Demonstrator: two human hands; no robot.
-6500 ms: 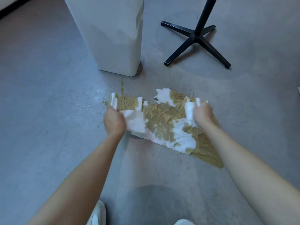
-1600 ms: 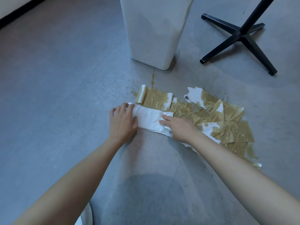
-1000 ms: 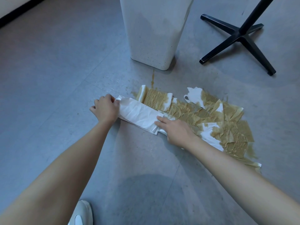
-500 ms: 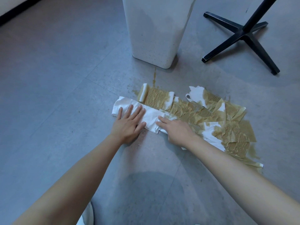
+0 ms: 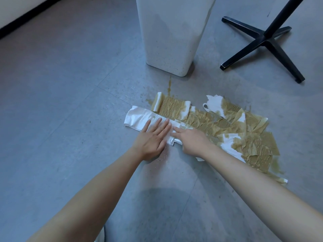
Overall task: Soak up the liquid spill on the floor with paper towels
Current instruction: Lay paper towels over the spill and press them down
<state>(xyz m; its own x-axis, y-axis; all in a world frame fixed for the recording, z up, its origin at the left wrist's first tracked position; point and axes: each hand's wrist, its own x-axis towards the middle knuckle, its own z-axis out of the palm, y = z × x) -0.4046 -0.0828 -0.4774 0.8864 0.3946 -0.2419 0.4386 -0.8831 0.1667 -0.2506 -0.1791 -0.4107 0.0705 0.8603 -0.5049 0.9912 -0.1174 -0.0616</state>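
Note:
A strip of paper towels lies across the grey floor. Its left end (image 5: 136,117) is dry and white; the middle and right part (image 5: 251,137) are soaked yellow-brown. My left hand (image 5: 152,138) lies flat, fingers spread, pressing on the white end. My right hand (image 5: 190,140) rests palm down right beside it, forefinger stretched toward the left hand, on the edge of the soaked towels. A thin brown trickle of liquid (image 5: 169,84) runs from the towels toward the bin. More wet brown liquid (image 5: 275,165) shows at the towels' lower right edge.
A tall white bin (image 5: 171,37), speckled with brown drops, stands just behind the spill. A black cross-shaped stand base (image 5: 262,41) sits at the back right. A black baseboard (image 5: 26,16) runs along the far left. A white shoe tip (image 5: 100,239) shows at the bottom edge.
My left hand pulled the white end of the towel out to the left, let go of it, then laid itself flat on it. My right hand stayed pressing in place.

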